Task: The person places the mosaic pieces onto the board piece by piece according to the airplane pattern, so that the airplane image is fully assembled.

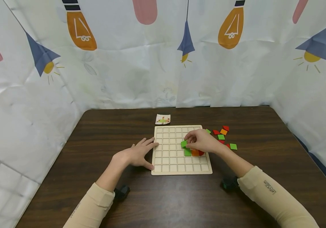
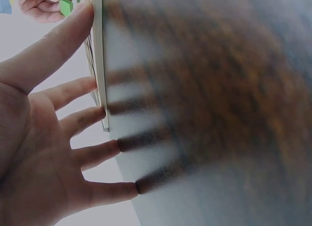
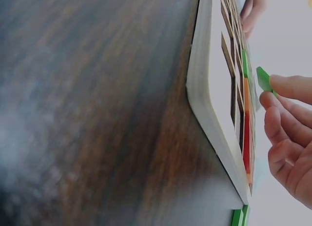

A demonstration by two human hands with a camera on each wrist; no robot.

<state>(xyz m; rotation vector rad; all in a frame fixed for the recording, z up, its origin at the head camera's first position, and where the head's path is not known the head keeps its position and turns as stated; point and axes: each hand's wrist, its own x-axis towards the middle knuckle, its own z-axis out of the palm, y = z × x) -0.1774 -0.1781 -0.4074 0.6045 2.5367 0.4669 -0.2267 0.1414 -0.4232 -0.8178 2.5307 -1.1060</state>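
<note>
A pale wooden board (image 1: pixel 167 169) with a grid of square cells lies on the dark table. My left hand (image 1: pixel 136 155) is spread at its left edge, the thumb and some fingertips touching the rim. Over the board's right half, my right hand (image 1: pixel 204 141) pinches a green tile (image 3: pixel 263 80) between thumb and finger. That tile is tilted and held above the grid in the right wrist view. Below it, a green tile (image 1: pixel 187 153), an orange tile (image 1: pixel 195 152) and a red piece (image 1: pixel 201 153) sit in a row of cells, partly hidden by the hand.
Several loose tiles lie right of the board, among them a green tile (image 1: pixel 233 146), an orange tile (image 1: pixel 223 131) and a red piece (image 1: pixel 226 128). A small card (image 1: pixel 162 119) with a coloured grid pattern lies behind the board.
</note>
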